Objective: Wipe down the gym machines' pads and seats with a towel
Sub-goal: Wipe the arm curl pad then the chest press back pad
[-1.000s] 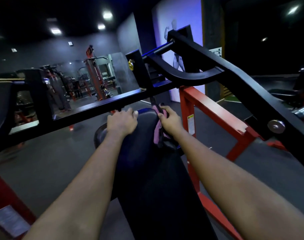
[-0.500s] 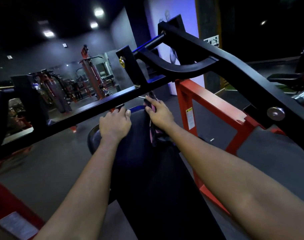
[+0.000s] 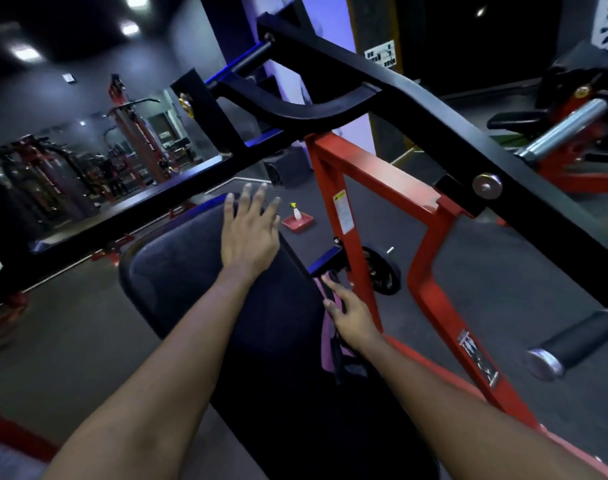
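Pink towel point(image 3: 327, 348) pressed to pad point(image 3: 178, 271) edge, right hand point(image 3: 353, 320).

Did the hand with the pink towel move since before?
Yes. The right hand, on the towel, slid down the right edge of the pad toward the person, away from the black crossbar it was near before.

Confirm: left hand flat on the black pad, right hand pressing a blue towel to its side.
Not blue: the head view shows a pink towel under the right hand. The left hand is flat on the black pad, as stated.
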